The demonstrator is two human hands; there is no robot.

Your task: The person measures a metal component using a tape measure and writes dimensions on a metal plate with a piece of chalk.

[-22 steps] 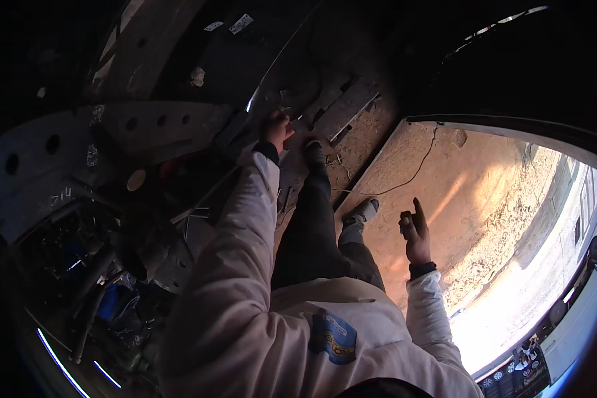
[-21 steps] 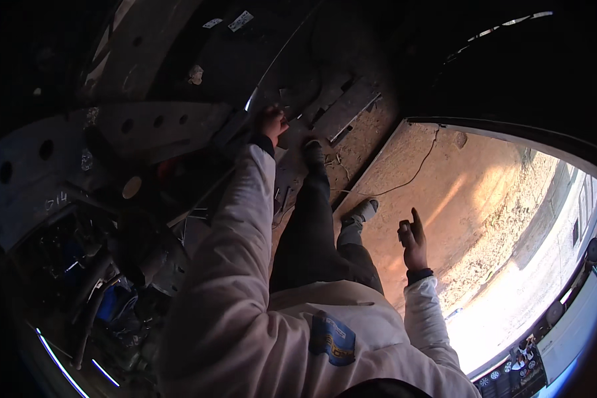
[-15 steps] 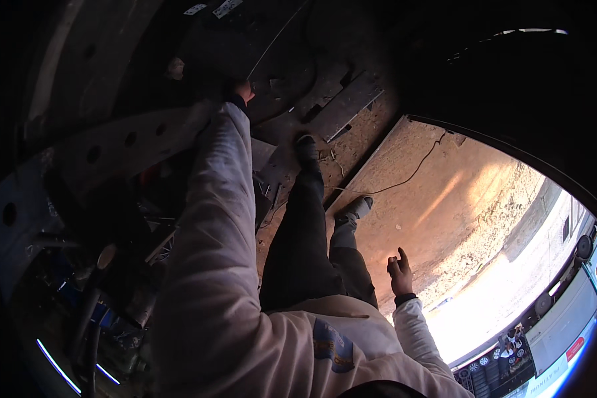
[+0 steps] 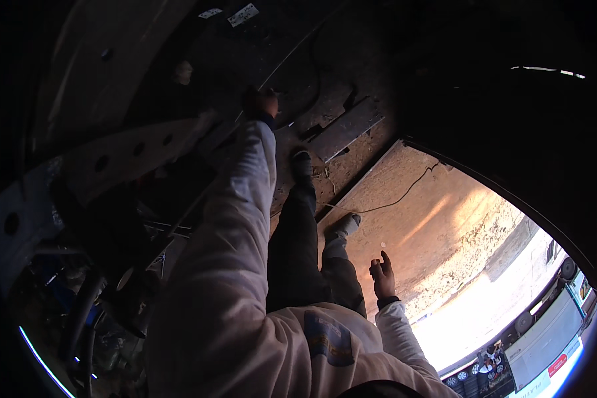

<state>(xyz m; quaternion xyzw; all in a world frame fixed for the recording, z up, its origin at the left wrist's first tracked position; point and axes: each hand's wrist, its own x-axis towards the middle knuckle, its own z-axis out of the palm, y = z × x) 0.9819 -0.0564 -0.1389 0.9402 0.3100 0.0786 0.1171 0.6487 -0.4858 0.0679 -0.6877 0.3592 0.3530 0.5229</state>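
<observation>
My left arm stretches out to a dark flat panel [image 4: 282, 36] with pale paper labels, lying in deep shadow at the upper middle. At the panel's thin bright edge is my left hand [image 4: 262, 104]; its fingers look curled over that edge, though shadow hides most of them. Lower right, my right hand [image 4: 383, 277] hangs beside my leg over the sunlit ground. Its fingers are partly bent and apart, and nothing shows in them.
A pale metal beam with round holes [image 4: 119, 159] runs along the left. Ahead of my feet lies a flat plate [image 4: 348, 129]. A thin cable [image 4: 404, 194] crosses the dirt floor. Dark tubes [image 4: 83, 318] stand lower left; a parked vehicle [image 4: 544, 338] is outside at right.
My view has shifted slightly. The left hand and the panel edge now appear further right and a little lower; the right hand appears slightly further left, its pose much the same.
</observation>
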